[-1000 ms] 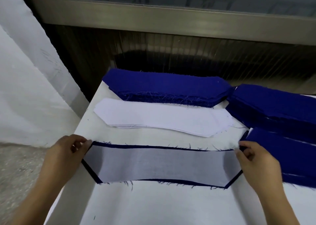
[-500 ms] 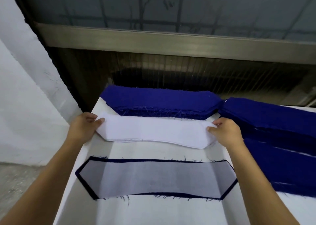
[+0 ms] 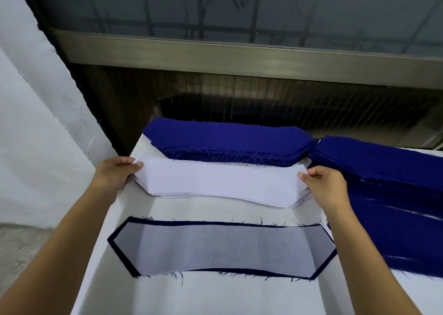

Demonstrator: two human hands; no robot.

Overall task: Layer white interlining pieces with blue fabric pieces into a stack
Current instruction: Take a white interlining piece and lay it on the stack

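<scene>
- While pinching the two pointed ends of the white pile (image 3: 215,182), curling fingers and thumb round the edges rather than lying flat: left hand (image 3: 115,175) at the left tip, right hand (image 3: 328,185) at the right tip.
- Sitting mid-bench, that white pile: just beside the frayed near edge of the blue pile (image 3: 227,142) behind it, and apart from the layered piece (image 3: 223,250) lying nearer the body on the bench (image 3: 215,295).
- Judging the white sheets as very light, thin and limp: dipping along the near edge, and letting blue shade through on the layered piece.
- Expecting some clinging between sheets, so likely needing a thumb slide at one tip to free a single sheet.
- Taking hold best at the two tips, as now, keeping the length taut; gripping mid-length probably creasing or folding it.
- Judging the blue cloth as soft and somewhat heavier, fraying at the cut edges and shedding threads; also lifting best by the ends, not by the loose threads.
- Failing to tell the number of sheets pinched: fingers covering both tips, layers fanning slightly under the right hand.
- Running off the right edge: the blue heap (image 3: 395,194), its full shape and count unclear, the seams between its stacks hard to make out.
- Hiding under the pale top of the layered piece: any further layers, only a dark blue border showing.
</scene>
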